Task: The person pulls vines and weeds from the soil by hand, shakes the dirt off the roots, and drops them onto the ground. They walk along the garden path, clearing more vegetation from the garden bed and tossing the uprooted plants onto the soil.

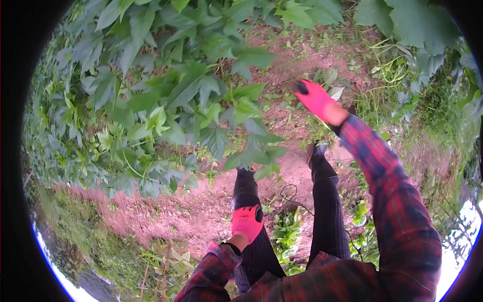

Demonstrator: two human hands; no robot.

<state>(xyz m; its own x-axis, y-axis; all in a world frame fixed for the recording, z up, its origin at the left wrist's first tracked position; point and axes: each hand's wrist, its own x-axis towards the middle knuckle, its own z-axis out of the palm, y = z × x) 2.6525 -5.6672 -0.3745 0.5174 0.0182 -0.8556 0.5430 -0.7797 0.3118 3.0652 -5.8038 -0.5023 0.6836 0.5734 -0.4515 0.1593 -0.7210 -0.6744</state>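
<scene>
My left hand [248, 222], in a pink and black glove, rests on my left leg [245, 189] near the knee, its fingers bent over the dark trouser cloth. Stretched forward over the soil [287, 118], my right hand [313, 98] wears a matching glove. Its fingertips point to the upper left and are smeared by motion, so whether they hold anything is hard to see. Pale uprooted stems or weeds [336, 92] lie just beside the right hand. Broad green leaves [191, 90] spread to its left.
Dense leafy vines [100, 90] cover the left and top. Large leaves [422, 25] hang at the upper right. A thin dark cord [302, 205] loops between my legs. Low green plants [287, 234] grow near my feet and legs, and grass [437, 113] lies on the right.
</scene>
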